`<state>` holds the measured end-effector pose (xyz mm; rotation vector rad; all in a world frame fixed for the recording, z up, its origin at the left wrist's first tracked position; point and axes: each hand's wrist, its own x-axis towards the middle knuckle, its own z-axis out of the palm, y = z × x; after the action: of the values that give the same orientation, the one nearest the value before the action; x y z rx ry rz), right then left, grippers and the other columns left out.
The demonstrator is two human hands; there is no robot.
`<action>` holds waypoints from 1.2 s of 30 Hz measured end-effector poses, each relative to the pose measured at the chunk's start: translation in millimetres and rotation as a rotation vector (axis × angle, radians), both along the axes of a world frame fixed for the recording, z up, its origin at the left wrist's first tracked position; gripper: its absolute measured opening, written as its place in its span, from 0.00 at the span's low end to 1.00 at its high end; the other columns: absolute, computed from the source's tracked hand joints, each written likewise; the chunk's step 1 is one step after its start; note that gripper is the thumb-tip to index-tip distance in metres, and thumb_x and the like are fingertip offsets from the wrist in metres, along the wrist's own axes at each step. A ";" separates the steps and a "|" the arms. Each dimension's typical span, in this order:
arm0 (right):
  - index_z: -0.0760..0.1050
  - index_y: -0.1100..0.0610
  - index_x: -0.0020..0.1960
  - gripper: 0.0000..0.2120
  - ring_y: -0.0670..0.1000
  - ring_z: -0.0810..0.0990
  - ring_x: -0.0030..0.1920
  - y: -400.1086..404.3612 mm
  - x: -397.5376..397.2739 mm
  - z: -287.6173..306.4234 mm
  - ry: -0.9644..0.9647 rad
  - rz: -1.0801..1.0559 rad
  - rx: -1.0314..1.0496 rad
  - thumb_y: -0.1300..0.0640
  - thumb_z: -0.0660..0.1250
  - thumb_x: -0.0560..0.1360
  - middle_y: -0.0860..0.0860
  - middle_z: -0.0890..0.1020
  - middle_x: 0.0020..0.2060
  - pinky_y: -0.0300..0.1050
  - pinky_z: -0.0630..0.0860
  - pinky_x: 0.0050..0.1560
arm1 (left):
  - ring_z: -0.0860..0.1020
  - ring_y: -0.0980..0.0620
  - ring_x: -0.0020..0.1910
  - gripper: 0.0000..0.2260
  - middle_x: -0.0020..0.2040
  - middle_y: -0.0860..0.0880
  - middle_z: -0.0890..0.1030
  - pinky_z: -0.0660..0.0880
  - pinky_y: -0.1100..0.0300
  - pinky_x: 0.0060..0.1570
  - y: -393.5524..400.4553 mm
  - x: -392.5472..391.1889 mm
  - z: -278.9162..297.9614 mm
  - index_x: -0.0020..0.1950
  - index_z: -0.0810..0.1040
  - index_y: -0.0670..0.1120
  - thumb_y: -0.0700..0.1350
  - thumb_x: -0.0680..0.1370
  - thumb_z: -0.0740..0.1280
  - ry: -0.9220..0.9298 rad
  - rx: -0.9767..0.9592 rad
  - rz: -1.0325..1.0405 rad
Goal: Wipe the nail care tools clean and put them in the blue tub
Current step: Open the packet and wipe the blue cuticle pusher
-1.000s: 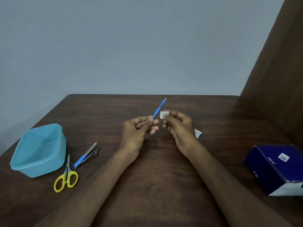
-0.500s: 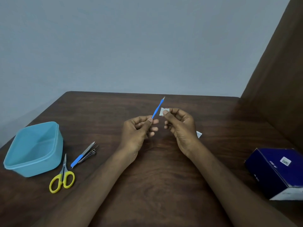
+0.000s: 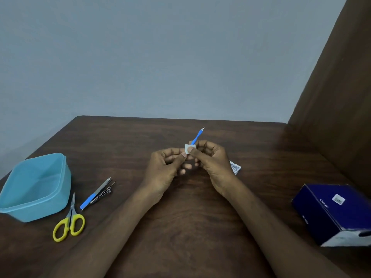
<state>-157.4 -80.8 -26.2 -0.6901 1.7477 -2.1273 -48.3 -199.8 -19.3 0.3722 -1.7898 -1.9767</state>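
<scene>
Between my 2 hands, above the middle of the table (image 3: 180, 227), I hold the blue cuticle pusher (image 3: 196, 138) tilted, its metal tip pointing up and away. My left hand (image 3: 164, 171) pinches its lower end with curled fingers; my right hand (image 3: 212, 163) pinches a small white wipe (image 3: 187, 148) around the shaft, just above the left fingertips. Just right of that grip, a torn sachet (image 3: 235, 167) peeks out behind my right hand. Well left of the grip lie a blue-handled file with clippers (image 3: 98, 193), yellow scissors (image 3: 69, 221) and the blue tub (image 3: 35, 186). Well right sits a dark blue box (image 3: 333, 213).
</scene>
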 end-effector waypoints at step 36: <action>0.87 0.56 0.53 0.07 0.48 0.73 0.27 -1.8 3.8 10.1 -0.083 -0.052 -0.060 0.55 0.72 0.82 0.53 0.89 0.48 0.41 0.70 0.28 | 0.83 0.62 0.40 0.04 0.39 0.61 0.86 0.71 0.73 0.35 -11.8 4.4 -1.3 0.51 0.90 0.53 0.45 0.80 0.76 0.010 -0.708 0.266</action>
<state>-153.6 -82.6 -16.2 -0.5686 1.6819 -2.2176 -43.9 -211.6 -20.6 0.3345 -2.1533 -1.0691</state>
